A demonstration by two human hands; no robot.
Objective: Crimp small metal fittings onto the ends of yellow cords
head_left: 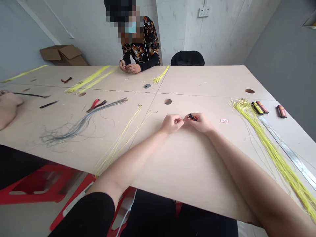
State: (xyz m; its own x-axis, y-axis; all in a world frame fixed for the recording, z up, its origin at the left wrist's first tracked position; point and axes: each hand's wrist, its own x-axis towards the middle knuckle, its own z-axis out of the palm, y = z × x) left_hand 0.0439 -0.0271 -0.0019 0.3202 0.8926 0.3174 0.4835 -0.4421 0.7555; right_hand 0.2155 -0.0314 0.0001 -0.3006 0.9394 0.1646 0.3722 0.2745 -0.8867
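Observation:
My left hand [172,123] is closed in a pinch above the table, its fingertips meeting those of my right hand. What it pinches is too small to make out. My right hand [198,122] is closed around a slim black tool [192,117], whose dark end sticks up between thumb and fingers; the working tip is hidden. To the right of my right hand lies a small white label with a red border [224,120]. Thin yellow wires [123,136] with small metal ends lie left of my left hand, partly behind my forearm.
A thick yellow wire bundle [270,149], a metal ruler [288,148] and several batteries [281,112] lie at right. Grey wires [82,123] and red-black pliers [95,105] lie left. A co-worker's hands [130,67] are across the table; another person's arm [8,108] enters at left.

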